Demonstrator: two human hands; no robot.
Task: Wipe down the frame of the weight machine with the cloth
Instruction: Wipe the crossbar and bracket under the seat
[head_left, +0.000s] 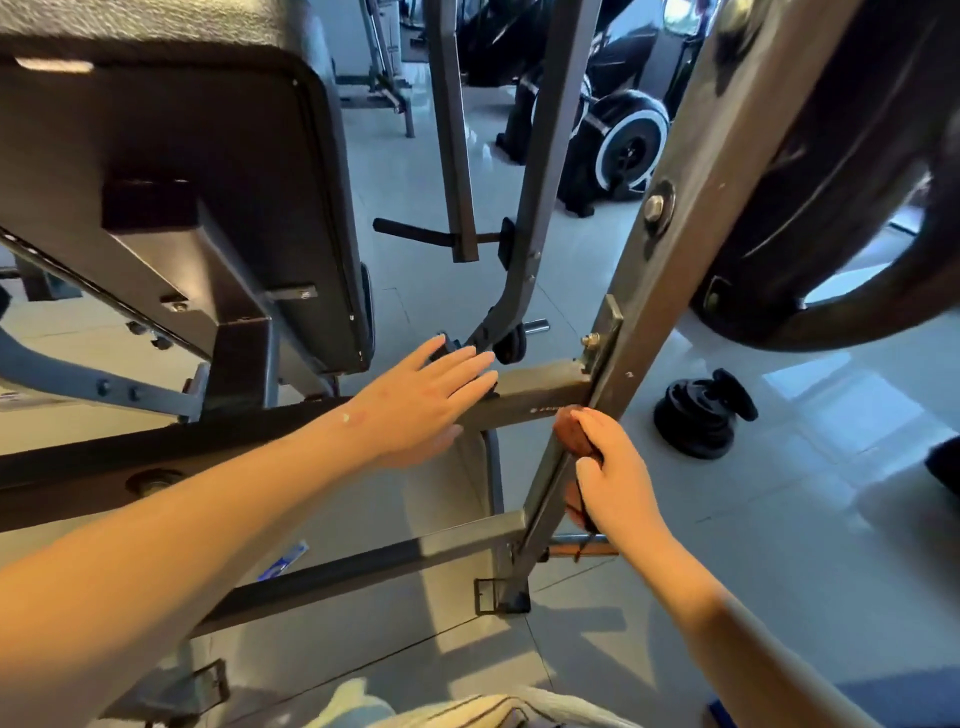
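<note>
The weight machine's grey steel frame fills the view: a slanted upright post (670, 244) runs from top right down to a floor foot, and a horizontal crossbar (540, 387) joins it at a bolted bracket. My right hand (610, 467) grips a reddish-brown cloth (571, 428) and presses it against the post just below that joint. My left hand (431, 395) rests on the left part of the crossbar with its fingers straight. Most of the cloth is hidden inside my right hand.
A black padded seat back (197, 171) hangs at the upper left. A large black weight plate (841, 218) sits on the post at the upper right, and small plates (701, 415) lie on the tiled floor. A lower frame bar (363, 564) crosses toward the foot.
</note>
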